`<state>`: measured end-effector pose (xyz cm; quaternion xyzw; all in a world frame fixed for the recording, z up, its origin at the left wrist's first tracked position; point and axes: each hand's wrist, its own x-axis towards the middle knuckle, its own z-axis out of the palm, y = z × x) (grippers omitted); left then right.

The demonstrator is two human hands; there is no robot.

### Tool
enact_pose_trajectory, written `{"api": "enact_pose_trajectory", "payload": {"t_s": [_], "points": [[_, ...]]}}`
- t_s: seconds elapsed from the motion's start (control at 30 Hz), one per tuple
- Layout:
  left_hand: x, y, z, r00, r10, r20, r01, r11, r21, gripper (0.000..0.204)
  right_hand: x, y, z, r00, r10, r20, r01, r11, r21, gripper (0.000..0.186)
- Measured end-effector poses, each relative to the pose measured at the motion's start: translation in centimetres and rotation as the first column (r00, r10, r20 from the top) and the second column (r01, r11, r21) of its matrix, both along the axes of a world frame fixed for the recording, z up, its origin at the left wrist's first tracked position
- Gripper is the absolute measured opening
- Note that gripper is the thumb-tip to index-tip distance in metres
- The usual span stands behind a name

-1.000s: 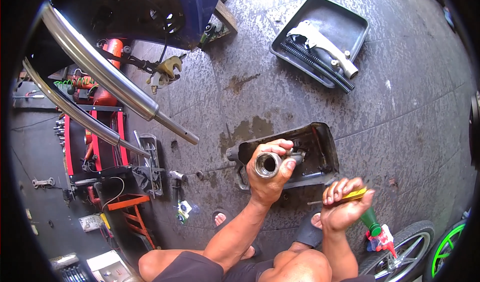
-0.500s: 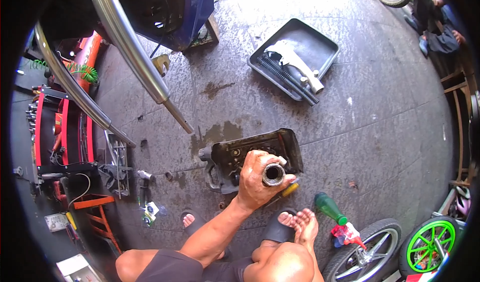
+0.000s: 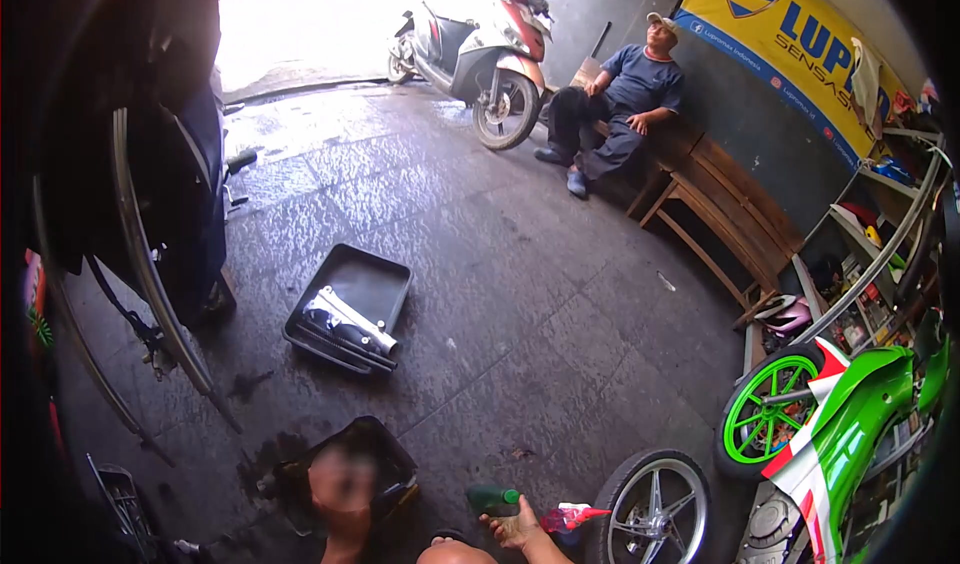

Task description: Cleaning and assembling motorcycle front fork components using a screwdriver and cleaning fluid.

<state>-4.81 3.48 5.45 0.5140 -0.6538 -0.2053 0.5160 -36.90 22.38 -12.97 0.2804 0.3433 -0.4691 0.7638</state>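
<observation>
My left hand [image 3: 328,484] is over the cut-open black plastic jug [image 3: 392,446] on the floor. Its fingers are curled round a metal tube [image 3: 356,476], whose open end is smeared in this view. To the right, my right hand [image 3: 520,528] is closed on a green bottle [image 3: 488,499], which lies tilted beside my knee. A red-and-clear squeeze bottle [image 3: 570,517] is just right of that hand. Beyond the jug, a black tray [image 3: 384,272] holds a silver fork leg [image 3: 355,317] and dark coil springs [image 3: 340,349].
Two bare fork tubes [image 3: 145,234] hang from a motorcycle at left. A spoked wheel [image 3: 655,509], a green wheel [image 3: 770,416] and a green-white-red fairing [image 3: 850,434] are at right. Farther off, a person [image 3: 640,89] sits on a wooden bench [image 3: 715,214] near a parked scooter [image 3: 480,49].
The view has swung up and to the right. My right hand has come into sight and taken hold of the green bottle. My left hand is still over the jug with the tube.
</observation>
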Motion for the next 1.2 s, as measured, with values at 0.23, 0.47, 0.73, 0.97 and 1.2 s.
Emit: {"api": "enact_pose_trajectory", "payload": {"t_s": [0.23, 0.47, 0.73, 0.97, 1.2], "points": [[-0.5, -0.2, -0.4, 0.997, -0.073, 0.005, 0.073, 0.997, -0.012, 0.025, 0.4, -4.0, 1.5, 0.997, 0.042, -0.072, -0.046, 0.998, -0.053, 0.095], [-0.8, -0.7, -0.7, 0.975, -0.182, 0.129, 0.198, 0.972, -0.126, 0.032, 0.7, -6.1, 1.0, 0.996, 0.091, -0.016, -0.091, 0.996, -0.004, 0.079], [-0.1, -0.3, -0.3, 0.996, -0.074, 0.057, 0.075, 0.997, -0.028, 0.027, 4.2, -10.4, 6.5, 0.98, -0.086, -0.179, 0.058, 0.986, -0.157, 0.051], [-0.9, -0.2, -0.3, 0.997, -0.003, -0.071, 0.008, 0.998, 0.067, 0.022, 7.1, -15.7, 22.2, 0.813, -0.396, -0.426, 0.061, 0.786, -0.615, 0.021], [-0.4, -0.5, -0.6, 0.995, -0.098, -0.036, 0.098, 0.995, -0.002, 0.023, 11.1, -15.4, 30.5, 0.549, -0.487, -0.679, -0.226, 0.696, -0.682, 0.03]]}}
